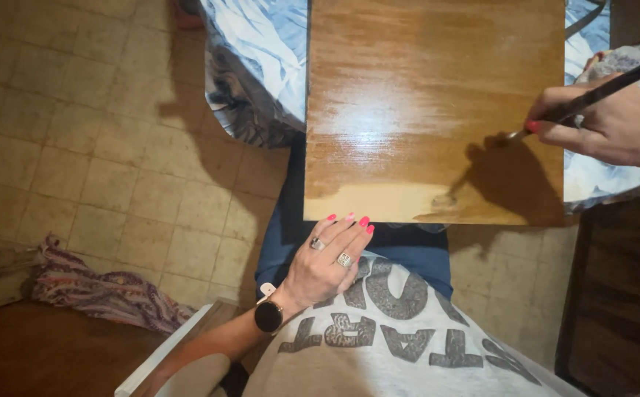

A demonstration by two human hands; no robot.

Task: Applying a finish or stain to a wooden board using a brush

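A square wooden board point(408, 88) lies in front of me, glossy and wet across most of its face, with a paler dry strip along its near edge. My right hand point(614, 125) holds a thin dark paintbrush point(592, 95) above the board's right side; the brush tip points down-left and casts a shadow on the wood. My left hand point(327, 261) rests with its fingertips on the board's near edge. It wears rings, pink nail polish and a round dark wristwatch point(268, 316).
The board sits on a blue and white patterned cloth point(257, 59). A tiled floor point(77, 132) lies to the left with a striped rag point(99, 290) on it. A dark wooden piece of furniture point(621, 294) stands at the right.
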